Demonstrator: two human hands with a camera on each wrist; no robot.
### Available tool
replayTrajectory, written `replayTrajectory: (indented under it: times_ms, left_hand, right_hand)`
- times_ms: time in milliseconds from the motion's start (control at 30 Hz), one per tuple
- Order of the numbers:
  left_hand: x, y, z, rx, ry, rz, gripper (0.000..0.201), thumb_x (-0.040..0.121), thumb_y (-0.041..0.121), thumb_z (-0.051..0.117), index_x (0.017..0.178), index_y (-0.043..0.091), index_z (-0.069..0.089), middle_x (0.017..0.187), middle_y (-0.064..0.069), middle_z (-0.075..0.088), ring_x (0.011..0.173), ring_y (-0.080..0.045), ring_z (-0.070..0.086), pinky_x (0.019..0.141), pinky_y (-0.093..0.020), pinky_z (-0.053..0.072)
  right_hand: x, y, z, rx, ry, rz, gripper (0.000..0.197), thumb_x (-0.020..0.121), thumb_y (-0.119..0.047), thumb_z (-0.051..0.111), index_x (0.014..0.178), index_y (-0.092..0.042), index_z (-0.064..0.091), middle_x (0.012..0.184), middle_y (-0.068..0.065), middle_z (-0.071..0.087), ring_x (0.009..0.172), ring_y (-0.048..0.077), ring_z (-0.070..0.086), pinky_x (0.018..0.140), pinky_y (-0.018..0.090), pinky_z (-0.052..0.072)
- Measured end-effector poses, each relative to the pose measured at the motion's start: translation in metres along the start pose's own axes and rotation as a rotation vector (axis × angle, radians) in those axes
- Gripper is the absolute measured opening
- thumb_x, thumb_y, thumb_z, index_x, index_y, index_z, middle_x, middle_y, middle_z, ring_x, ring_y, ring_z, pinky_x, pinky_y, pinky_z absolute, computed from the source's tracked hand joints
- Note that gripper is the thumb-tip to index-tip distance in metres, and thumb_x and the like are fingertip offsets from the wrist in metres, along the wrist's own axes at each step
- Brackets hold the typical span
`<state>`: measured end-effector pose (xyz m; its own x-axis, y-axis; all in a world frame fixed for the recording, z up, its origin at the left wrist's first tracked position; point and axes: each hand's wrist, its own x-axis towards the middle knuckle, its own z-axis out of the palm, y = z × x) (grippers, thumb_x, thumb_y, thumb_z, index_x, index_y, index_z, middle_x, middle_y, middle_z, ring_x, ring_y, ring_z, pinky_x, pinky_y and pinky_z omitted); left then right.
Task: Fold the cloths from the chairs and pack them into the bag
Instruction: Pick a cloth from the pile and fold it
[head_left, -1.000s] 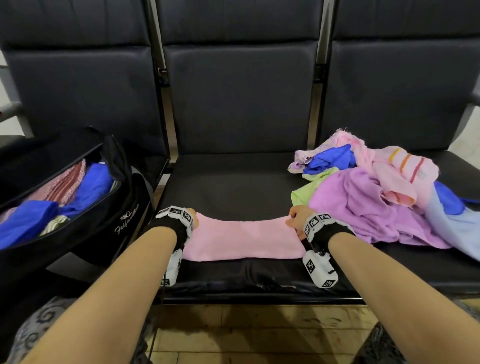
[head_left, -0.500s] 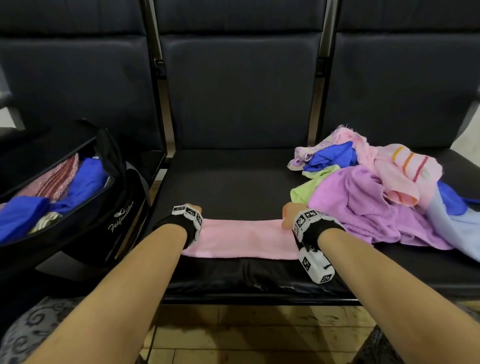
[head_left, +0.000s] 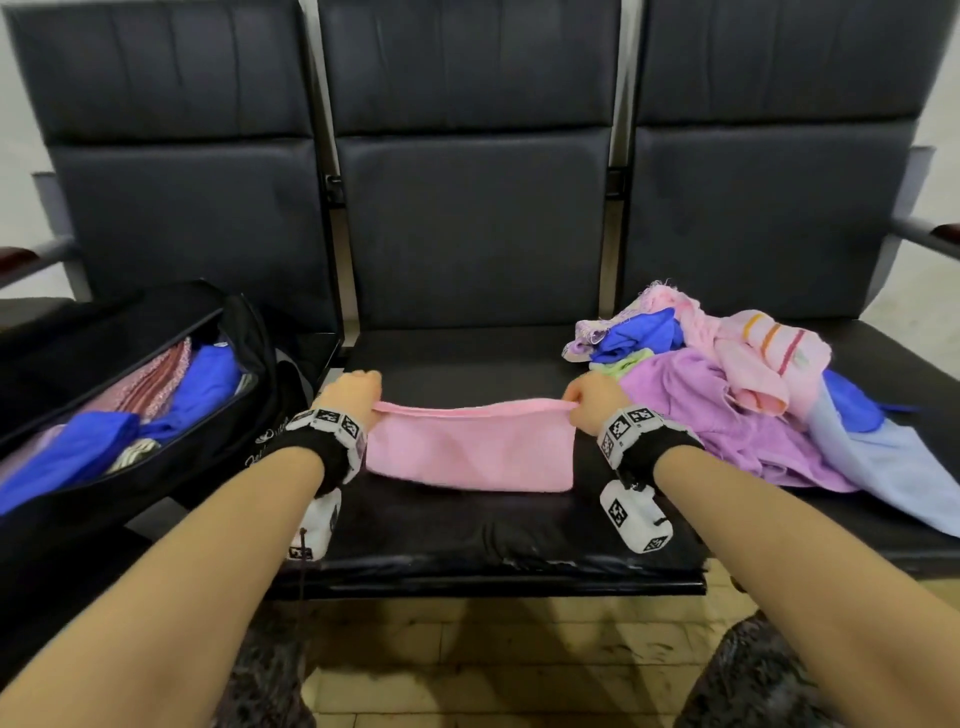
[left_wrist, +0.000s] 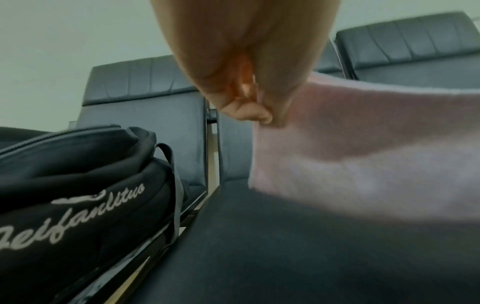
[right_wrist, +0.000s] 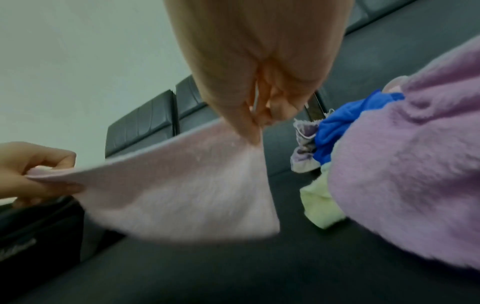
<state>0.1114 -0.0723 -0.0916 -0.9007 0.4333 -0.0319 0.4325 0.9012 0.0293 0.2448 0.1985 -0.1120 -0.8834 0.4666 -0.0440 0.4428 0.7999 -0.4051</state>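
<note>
A folded pink cloth (head_left: 470, 449) hangs stretched between my hands just above the middle chair seat (head_left: 483, 540). My left hand (head_left: 358, 395) pinches its upper left corner (left_wrist: 275, 121). My right hand (head_left: 589, 402) pinches the upper right corner (right_wrist: 255, 139). The cloth's lower edge hangs close over the seat. On the left chair the black bag (head_left: 171, 441) lies open, with blue and pink folded cloths inside. A heap of unfolded cloths (head_left: 737, 395), purple, pink, blue and green, lies on the right chair.
Dark padded backrests (head_left: 470, 218) rise behind all three seats. Metal armrests (head_left: 930, 234) stand at both ends of the row. Yellowish floor tiles (head_left: 493, 660) show below the seat's front edge. The purple cloth (right_wrist: 405, 168) lies close to my right hand.
Both hands have lifted the pink cloth's upper edge off the seat and pulled it taut; earlier it lay flat under them. The head view has tilted up a little.
</note>
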Motion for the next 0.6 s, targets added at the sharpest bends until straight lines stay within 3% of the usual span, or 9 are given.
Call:
replayTrajectory:
  times_ms: [100,167,267,333,400,433,500,567,600]
  left_hand:
    - [-0.004,-0.004,-0.018,-0.128,0.246,-0.022,0.018,0.087,0.0,0.048,0.103,0.004,0.054,0.112,-0.017,0.052,0.107,-0.039,0.052,0.087,-0.045,0.041]
    - [-0.012,-0.005,-0.021,-0.125,0.282,-0.044,0.021,0.088,-0.001,0.045,0.106,0.002,0.054,0.112,-0.018,0.052,0.109,-0.04,0.051,0.088,-0.045,0.041]
    - [-0.027,-0.007,-0.005,-0.127,0.208,-0.076,0.021,0.088,0.001,0.044,0.107,0.003,0.055,0.114,-0.019,0.05,0.108,-0.04,0.052,0.087,-0.043,0.043]
    - [-0.04,-0.008,0.015,-0.187,0.13,-0.088,0.01,0.087,0.003,0.051,0.094,0.008,0.058,0.111,-0.019,0.049,0.105,-0.04,0.054,0.085,-0.039,0.044]
    - [-0.053,-0.01,0.041,-0.281,0.039,-0.118,0.017,0.084,0.005,0.059,0.074,0.016,0.052,0.103,-0.019,0.049,0.101,-0.038,0.057,0.081,-0.031,0.043]
    - [-0.059,-0.01,0.053,-0.316,-0.01,-0.133,0.02,0.083,0.005,0.061,0.072,0.018,0.051,0.101,-0.018,0.052,0.102,-0.036,0.058,0.081,-0.028,0.043]
    - [-0.072,-0.007,0.075,-0.394,-0.079,-0.176,0.011,0.085,0.006,0.059,0.082,0.016,0.062,0.105,-0.019,0.061,0.105,-0.035,0.059,0.087,-0.028,0.043]
    - [-0.081,-0.005,0.089,-0.502,-0.034,-0.231,0.013,0.087,0.004,0.055,0.092,0.008,0.066,0.108,-0.019,0.064,0.107,-0.036,0.059,0.091,-0.032,0.042]
    - [-0.084,-0.006,0.093,-0.564,0.006,-0.276,0.012,0.086,0.003,0.055,0.086,0.01,0.064,0.104,-0.019,0.064,0.105,-0.036,0.059,0.088,-0.032,0.043]
  right_hand:
    - [-0.004,-0.01,-0.02,0.218,0.264,-0.042,0.025,0.085,0.004,0.051,0.09,-0.011,0.07,0.093,0.007,0.066,0.089,0.022,0.059,0.075,0.025,0.043]
    - [-0.012,-0.013,-0.022,0.283,0.311,-0.051,0.02,0.086,0.003,0.052,0.086,-0.012,0.066,0.088,0.005,0.063,0.083,0.021,0.057,0.072,0.024,0.045]
    - [-0.029,-0.006,-0.002,0.39,0.212,-0.04,0.026,0.086,0.006,0.046,0.074,-0.014,0.057,0.076,0.005,0.056,0.068,0.026,0.058,0.058,0.028,0.047]
    - [-0.043,0.005,0.022,0.392,0.21,-0.028,0.028,0.082,0.008,0.045,0.073,-0.013,0.061,0.073,0.01,0.058,0.065,0.029,0.06,0.058,0.032,0.05]
    - [-0.059,0.02,0.05,0.362,0.227,-0.029,0.029,0.077,0.008,0.052,0.068,-0.016,0.066,0.067,0.009,0.059,0.066,0.025,0.054,0.06,0.027,0.04]
    - [-0.069,0.025,0.061,0.375,0.223,-0.022,0.031,0.075,0.007,0.055,0.063,-0.02,0.064,0.061,0.004,0.057,0.066,0.022,0.052,0.06,0.026,0.035]
    - [-0.084,0.034,0.078,0.397,0.186,0.016,0.031,0.075,0.005,0.057,0.062,-0.023,0.063,0.055,-0.008,0.051,0.059,0.014,0.048,0.055,0.021,0.032]
    - [-0.09,0.04,0.084,0.43,0.144,0.033,0.029,0.076,0.004,0.056,0.067,-0.022,0.066,0.054,-0.009,0.049,0.054,0.009,0.046,0.053,0.015,0.034]
    - [-0.089,0.041,0.084,0.485,0.137,0.041,0.031,0.077,0.004,0.055,0.067,-0.024,0.065,0.054,-0.008,0.052,0.052,0.009,0.047,0.053,0.017,0.037]
